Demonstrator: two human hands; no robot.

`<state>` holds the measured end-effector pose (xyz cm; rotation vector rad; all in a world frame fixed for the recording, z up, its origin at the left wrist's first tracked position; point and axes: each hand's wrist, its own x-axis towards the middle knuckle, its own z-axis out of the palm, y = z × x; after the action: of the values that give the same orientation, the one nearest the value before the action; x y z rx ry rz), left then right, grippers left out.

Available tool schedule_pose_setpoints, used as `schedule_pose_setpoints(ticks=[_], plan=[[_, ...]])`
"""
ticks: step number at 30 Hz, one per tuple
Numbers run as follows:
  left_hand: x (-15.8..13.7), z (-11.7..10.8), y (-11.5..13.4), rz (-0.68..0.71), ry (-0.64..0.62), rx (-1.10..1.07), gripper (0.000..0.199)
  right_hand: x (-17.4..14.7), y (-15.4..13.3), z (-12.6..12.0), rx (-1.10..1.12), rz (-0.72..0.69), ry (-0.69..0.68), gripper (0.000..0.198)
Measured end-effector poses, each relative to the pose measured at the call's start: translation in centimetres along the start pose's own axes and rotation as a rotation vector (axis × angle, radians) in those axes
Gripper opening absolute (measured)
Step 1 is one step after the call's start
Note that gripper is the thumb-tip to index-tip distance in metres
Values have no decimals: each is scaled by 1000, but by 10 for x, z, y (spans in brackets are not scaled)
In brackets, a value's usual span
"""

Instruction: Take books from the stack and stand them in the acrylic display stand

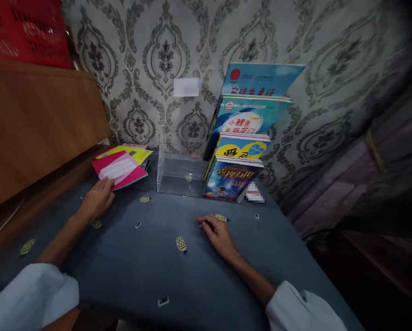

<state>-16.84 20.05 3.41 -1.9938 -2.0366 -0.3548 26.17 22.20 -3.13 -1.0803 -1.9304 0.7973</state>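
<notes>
My left hand (97, 198) is at the near edge of a pink book (130, 164) with a white lined panel on its cover. Its fingers are closed over that edge, and the thumb is partly hidden. Under the pink book lies a yellow book (142, 153), on a small pile. My right hand (218, 233) hovers over or rests on the cloth, fingers loosely curled and apart from the thumb, holding nothing. Beyond it stands a clear stepped rack (178, 170). Its right side holds several books in tiers, with a dark blue book (230, 179) in front and a light blue book (261, 78) at the back.
A dark grey-blue cloth with pineapple prints covers the table (133, 266). At the left stands a wooden cabinet (43, 124) with a red basket (26, 34) on top. Patterned wallpaper (164, 50) is behind the rack, and a curtain (357, 161) hangs on the right.
</notes>
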Motion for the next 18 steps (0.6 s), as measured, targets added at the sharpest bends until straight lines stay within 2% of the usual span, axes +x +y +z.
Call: schedule_pose_setpoints(ticks=[7, 12, 15, 18], plan=[[-76, 2, 3, 64, -47, -203, 50, 0, -3, -2, -15, -2, -6, 24], [-136, 7, -5, 66, -147, -331, 53, 0, -1, -1, -5, -3, -6, 23], [-143, 2, -11, 100, -243, -329, 52, 0, -1, 0, -15, -5, 0, 24], [-123, -3, -16, 89, -286, -355, 55, 0, -1, 0, -20, -9, -6, 24]])
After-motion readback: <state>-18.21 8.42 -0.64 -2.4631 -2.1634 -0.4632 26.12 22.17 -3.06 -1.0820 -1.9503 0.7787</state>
